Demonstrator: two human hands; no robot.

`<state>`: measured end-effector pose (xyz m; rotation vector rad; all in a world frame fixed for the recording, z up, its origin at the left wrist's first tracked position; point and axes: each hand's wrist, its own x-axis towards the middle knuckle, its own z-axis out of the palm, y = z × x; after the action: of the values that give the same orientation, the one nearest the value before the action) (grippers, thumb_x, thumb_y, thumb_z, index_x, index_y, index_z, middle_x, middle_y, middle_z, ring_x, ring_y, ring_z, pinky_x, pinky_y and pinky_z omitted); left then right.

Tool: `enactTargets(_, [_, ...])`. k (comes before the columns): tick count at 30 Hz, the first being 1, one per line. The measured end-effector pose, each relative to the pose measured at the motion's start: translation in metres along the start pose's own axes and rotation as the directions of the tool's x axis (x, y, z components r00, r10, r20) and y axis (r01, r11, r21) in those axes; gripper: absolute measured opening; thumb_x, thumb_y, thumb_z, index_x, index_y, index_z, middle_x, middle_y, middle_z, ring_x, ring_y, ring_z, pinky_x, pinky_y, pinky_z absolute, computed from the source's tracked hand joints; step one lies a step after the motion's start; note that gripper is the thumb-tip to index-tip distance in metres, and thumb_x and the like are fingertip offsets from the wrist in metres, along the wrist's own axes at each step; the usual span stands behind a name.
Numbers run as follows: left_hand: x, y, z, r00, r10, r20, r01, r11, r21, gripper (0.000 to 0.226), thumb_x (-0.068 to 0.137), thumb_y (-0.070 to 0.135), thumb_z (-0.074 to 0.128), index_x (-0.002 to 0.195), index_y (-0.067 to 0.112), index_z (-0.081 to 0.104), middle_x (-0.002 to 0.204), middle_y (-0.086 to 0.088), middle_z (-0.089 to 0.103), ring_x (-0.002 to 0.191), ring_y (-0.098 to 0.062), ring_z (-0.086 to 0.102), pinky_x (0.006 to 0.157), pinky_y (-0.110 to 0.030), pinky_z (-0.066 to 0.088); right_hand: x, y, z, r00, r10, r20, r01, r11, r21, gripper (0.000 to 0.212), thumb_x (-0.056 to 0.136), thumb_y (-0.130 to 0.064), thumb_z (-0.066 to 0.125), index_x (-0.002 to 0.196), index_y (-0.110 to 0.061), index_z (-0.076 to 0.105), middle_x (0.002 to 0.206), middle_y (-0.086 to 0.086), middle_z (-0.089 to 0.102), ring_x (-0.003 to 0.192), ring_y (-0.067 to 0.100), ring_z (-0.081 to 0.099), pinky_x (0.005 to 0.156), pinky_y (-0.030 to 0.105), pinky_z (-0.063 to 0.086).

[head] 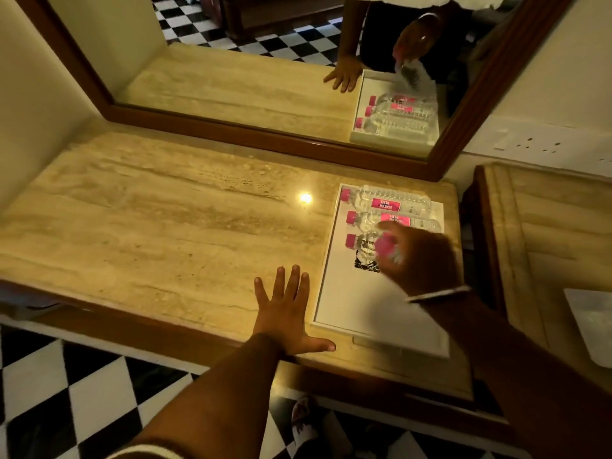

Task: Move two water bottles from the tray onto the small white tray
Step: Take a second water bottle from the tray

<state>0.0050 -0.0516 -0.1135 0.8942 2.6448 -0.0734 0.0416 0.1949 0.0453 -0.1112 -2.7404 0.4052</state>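
Observation:
A white tray [351, 309] sits at the right end of the marble counter [159, 226]. Three clear water bottles with pink caps lie side by side at its far end: the far bottle [390, 198], the middle bottle [420, 222] and the near bottle [359, 241], which my hand partly hides. My right hand [420, 260] hovers over the tray, shut on a fourth, blurred water bottle [388, 248] with a pink label; the mirror shows it tilted in the hand. My left hand [286, 313] lies flat, fingers spread, on the counter left of the tray.
A wood-framed mirror [251, 134] stands along the back of the counter. To the right a second, separate marble surface [546, 233] carries a white tray-like object [589, 326], cut off by the frame edge. A wall socket plate [536, 144] is on the right. Checkered floor lies below.

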Motion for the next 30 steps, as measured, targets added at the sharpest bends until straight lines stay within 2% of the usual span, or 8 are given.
enactTargets(3, [0.000, 0.000, 0.001, 1.000, -0.006, 0.015, 0.006, 1.000, 0.000, 0.151, 0.046, 0.115, 0.012, 0.151, 0.013, -0.027, 0.159, -0.011, -0.035, 0.141, -0.038, -0.040, 0.105, -0.080, -0.018, -0.023, 0.024, -0.037, 0.957, 0.264, -0.119, -0.245, 0.957, 0.154, 0.068, 0.071, -0.052, 0.076, 0.126, -0.024, 0.046, 0.081, -0.012, 0.059, 0.068, 0.010, 0.057, 0.061, 0.020, 0.041])
enactTargets(5, [0.000, 0.000, 0.000, 1.000, -0.007, 0.023, 0.007, 1.000, -0.007, 0.151, 0.045, 0.115, 0.012, 0.151, 0.013, -0.026, 0.160, -0.011, -0.034, 0.141, -0.037, -0.040, 0.105, -0.080, -0.019, -0.037, 0.031, -0.041, 0.930, 0.333, -0.157, -0.307, 0.937, 0.166, 0.073, 0.070, -0.057, 0.073, 0.127, -0.022, 0.045, 0.081, -0.013, 0.055, 0.069, 0.010, 0.055, 0.058, 0.015, 0.035])
enactTargets(8, [0.000, 0.001, -0.002, 1.000, -0.010, 0.027, 0.010, 1.000, -0.008, 0.152, 0.045, 0.115, 0.013, 0.152, 0.014, -0.025, 0.160, -0.010, -0.035, 0.141, -0.036, -0.041, 0.105, -0.078, -0.021, -0.050, 0.032, -0.032, 0.919, 0.356, -0.169, -0.314, 0.921, 0.229, 0.069, 0.071, -0.054, 0.073, 0.126, -0.023, 0.045, 0.084, -0.011, 0.055, 0.073, 0.011, 0.057, 0.062, 0.017, 0.039])
enactTargets(15, [-0.002, 0.004, -0.008, 0.998, -0.028, 0.053, 0.030, 0.999, -0.029, 0.151, 0.044, 0.115, 0.013, 0.148, 0.016, -0.032, 0.160, -0.009, -0.035, 0.140, -0.034, -0.042, 0.106, -0.076, -0.022, -0.065, 0.032, -0.029, 0.912, 0.361, -0.194, -0.271, 0.887, 0.373, 0.060, 0.076, -0.038, 0.076, 0.125, -0.020, 0.047, 0.108, 0.000, 0.063, 0.091, 0.015, 0.061, 0.074, 0.029, 0.054])
enactTargets(20, [-0.002, 0.004, -0.014, 0.996, -0.040, 0.079, 0.044, 0.998, -0.040, 0.152, 0.042, 0.115, 0.013, 0.150, 0.017, -0.031, 0.158, -0.008, -0.037, 0.142, -0.036, -0.039, 0.108, -0.077, -0.017, -0.078, 0.037, -0.044, 0.902, 0.367, -0.230, -0.281, 0.900, 0.334, 0.065, 0.072, -0.031, 0.081, 0.125, -0.012, 0.049, 0.093, -0.002, 0.062, 0.079, 0.014, 0.060, 0.064, 0.021, 0.046])
enactTargets(24, [-0.002, 0.003, -0.028, 0.994, -0.026, 0.109, 0.033, 0.997, -0.068, 0.156, 0.040, 0.115, 0.022, 0.155, 0.018, -0.020, 0.163, -0.010, -0.028, 0.148, -0.040, -0.024, 0.112, -0.077, -0.006, -0.093, 0.042, -0.067, 0.910, 0.353, -0.216, -0.279, 0.908, 0.311, 0.069, 0.069, -0.028, 0.083, 0.125, -0.011, 0.046, 0.089, 0.005, 0.070, 0.075, 0.017, 0.062, 0.065, 0.028, 0.049])
enactTargets(28, [-0.002, 0.040, -0.056, 1.000, -0.001, -0.005, 0.001, 0.997, -0.083, 0.156, 0.039, 0.116, 0.021, 0.148, 0.019, -0.035, 0.159, -0.010, -0.034, 0.147, -0.038, -0.026, 0.112, -0.071, -0.015, -0.118, 0.056, -0.116, 0.877, 0.390, -0.281, -0.272, 0.884, 0.380, 0.068, 0.068, -0.028, 0.081, 0.125, -0.022, 0.043, 0.090, -0.008, 0.066, 0.079, 0.015, 0.066, 0.068, 0.032, 0.053])
enactTargets(30, [0.005, 0.078, -0.069, 0.997, 0.046, -0.059, -0.051, 0.995, -0.083, 0.152, 0.038, 0.116, 0.015, 0.142, 0.022, -0.042, 0.158, -0.008, -0.037, 0.144, -0.034, -0.033, 0.112, -0.069, -0.019, -0.131, 0.067, -0.144, 0.858, 0.403, -0.317, -0.247, 0.867, 0.433, 0.067, 0.069, -0.031, 0.078, 0.125, -0.026, 0.042, 0.090, -0.012, 0.066, 0.080, 0.004, 0.064, 0.070, 0.019, 0.050])
